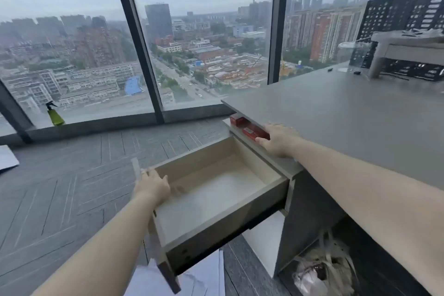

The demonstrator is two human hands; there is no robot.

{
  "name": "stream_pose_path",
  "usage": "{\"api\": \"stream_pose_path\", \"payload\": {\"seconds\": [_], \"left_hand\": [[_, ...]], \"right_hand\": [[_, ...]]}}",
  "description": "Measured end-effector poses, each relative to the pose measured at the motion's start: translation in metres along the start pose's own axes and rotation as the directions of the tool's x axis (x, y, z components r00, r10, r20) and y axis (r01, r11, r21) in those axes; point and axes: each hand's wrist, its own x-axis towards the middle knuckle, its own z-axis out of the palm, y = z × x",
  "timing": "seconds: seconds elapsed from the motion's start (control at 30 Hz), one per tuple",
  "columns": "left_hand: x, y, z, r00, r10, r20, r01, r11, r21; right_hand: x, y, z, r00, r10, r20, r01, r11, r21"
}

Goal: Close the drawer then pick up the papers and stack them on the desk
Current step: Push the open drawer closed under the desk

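Observation:
An empty beige drawer (259,202) is pulled far out from under the grey desk (348,113). My left hand (152,186) rests on the drawer's outer front edge, fingers curled over it. My right hand (278,139) lies flat on the desk's near edge, palm down, holding nothing. White papers (204,276) lie on the floor below the drawer, partly hidden by it. Another white sheet (7,158) lies on the floor at the far left.
Red boxes (249,127) sit in a second open compartment just past my right hand. A green spray bottle (54,114) stands on the window sill. A white plastic bag (322,274) fills the space under the desk. A grey riser (406,51) and clear container (355,57) stand at the desk's back.

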Motion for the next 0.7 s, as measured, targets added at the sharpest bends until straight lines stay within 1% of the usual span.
{"api": "stream_pose_path", "payload": {"seconds": [0.07,0.13,0.17,0.27,0.33,0.37,0.47,0.53,0.63,0.7], "left_hand": [[-0.003,-0.011,0.001,0.99,-0.135,0.03,0.137,0.987,-0.086],[-0.003,-0.018,0.003,0.981,-0.195,0.02,0.195,0.963,-0.184],[0.0,-0.02,0.004,0.982,-0.186,0.015,0.185,0.96,-0.212],[0.004,-0.021,-0.007,0.991,-0.13,-0.007,0.126,0.968,-0.217],[0.009,-0.022,-0.012,0.996,-0.092,-0.001,0.089,0.971,-0.222],[0.011,-0.022,-0.012,0.998,-0.068,0.003,0.067,0.973,-0.222],[0.02,-0.014,-0.005,0.998,0.035,0.049,-0.022,0.968,-0.25],[0.025,-0.003,0.004,0.992,0.103,0.079,-0.069,0.933,-0.353],[0.029,0.02,0.021,0.976,0.163,0.142,-0.08,0.883,-0.463],[0.033,0.037,0.034,0.966,0.193,0.171,-0.09,0.873,-0.48]], "right_hand": [[-0.003,-0.004,-0.006,0.999,0.025,0.028,-0.025,1.0,-0.008],[-0.003,-0.003,-0.011,0.997,0.029,0.067,-0.029,1.0,0.005],[-0.002,-0.003,-0.012,0.996,0.017,0.083,-0.019,1.0,0.014],[-0.007,-0.002,-0.009,0.997,-0.026,0.075,0.028,0.999,-0.019],[-0.004,0.0,-0.009,0.997,-0.054,0.063,0.058,0.996,-0.061],[-0.002,0.0,-0.011,0.995,-0.069,0.071,0.073,0.996,-0.053],[0.005,0.004,-0.016,0.989,-0.108,0.103,0.104,0.994,0.046],[0.009,0.008,-0.017,0.987,-0.128,0.099,0.117,0.988,0.104],[0.014,0.013,-0.016,0.987,-0.142,0.073,0.128,0.975,0.179],[0.018,0.015,-0.015,0.987,-0.148,0.067,0.134,0.975,0.176]]}}
